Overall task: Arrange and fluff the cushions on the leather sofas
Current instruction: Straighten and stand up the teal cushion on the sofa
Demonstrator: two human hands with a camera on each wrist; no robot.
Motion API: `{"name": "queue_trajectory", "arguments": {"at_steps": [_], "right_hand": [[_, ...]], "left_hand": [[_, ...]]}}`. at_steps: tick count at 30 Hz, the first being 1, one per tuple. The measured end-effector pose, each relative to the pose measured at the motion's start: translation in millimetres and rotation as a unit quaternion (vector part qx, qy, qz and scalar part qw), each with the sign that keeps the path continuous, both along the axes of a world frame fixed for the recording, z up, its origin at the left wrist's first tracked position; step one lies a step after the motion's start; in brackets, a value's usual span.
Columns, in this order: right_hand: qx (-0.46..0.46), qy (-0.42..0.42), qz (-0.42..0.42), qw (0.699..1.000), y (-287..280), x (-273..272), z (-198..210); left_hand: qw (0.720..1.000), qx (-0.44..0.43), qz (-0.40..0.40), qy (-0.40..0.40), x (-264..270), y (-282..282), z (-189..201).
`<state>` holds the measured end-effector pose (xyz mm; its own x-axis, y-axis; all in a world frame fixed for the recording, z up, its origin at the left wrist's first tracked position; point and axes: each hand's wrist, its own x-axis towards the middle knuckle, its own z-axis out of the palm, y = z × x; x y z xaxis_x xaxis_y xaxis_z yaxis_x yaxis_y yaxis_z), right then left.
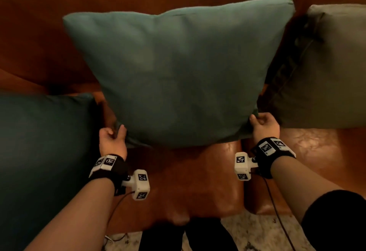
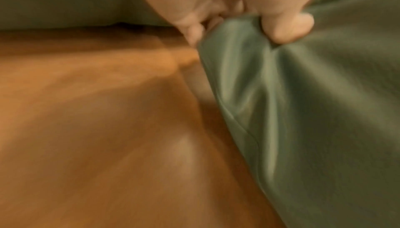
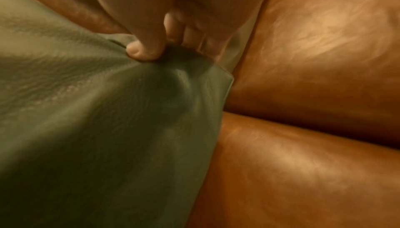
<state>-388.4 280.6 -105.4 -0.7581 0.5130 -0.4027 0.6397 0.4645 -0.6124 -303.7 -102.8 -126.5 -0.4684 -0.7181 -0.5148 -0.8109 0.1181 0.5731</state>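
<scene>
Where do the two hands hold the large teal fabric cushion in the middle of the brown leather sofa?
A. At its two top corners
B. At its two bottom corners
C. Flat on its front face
B: the left hand and right hand each pinch a bottom corner of the large teal fabric cushion.

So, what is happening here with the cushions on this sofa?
A person is arranging cushions on a brown leather sofa. The left hand and the right hand each pinch one lower corner of the teal cushion, which leans against the backrest. A darker teal cushion sits on its left and an olive cushion on its right, neither of them held.
</scene>
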Motion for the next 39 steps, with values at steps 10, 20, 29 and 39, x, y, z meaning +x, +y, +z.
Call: {"name": "queue_trajectory", "arguments": {"at_steps": [10, 20, 29, 39], "right_hand": [[0.081, -0.117, 0.036, 0.989, 12, 4, -8], [0.081, -0.112, -0.078, 0.987, 23, 4, -14], [0.074, 0.255, 0.306, 0.914, -56, 25, 119], [0.320, 0.154, 0.524, 0.775, -115, -62, 104]], "left_hand": [[0.998, -0.003, -0.053, -0.045, 5, 5, -4], [0.997, 0.023, -0.063, -0.030, 23, -2, -16], [0.882, -0.141, -0.395, 0.216, 9, 37, 115], [0.743, -0.381, -0.547, 0.060, -113, 64, 130]]}}
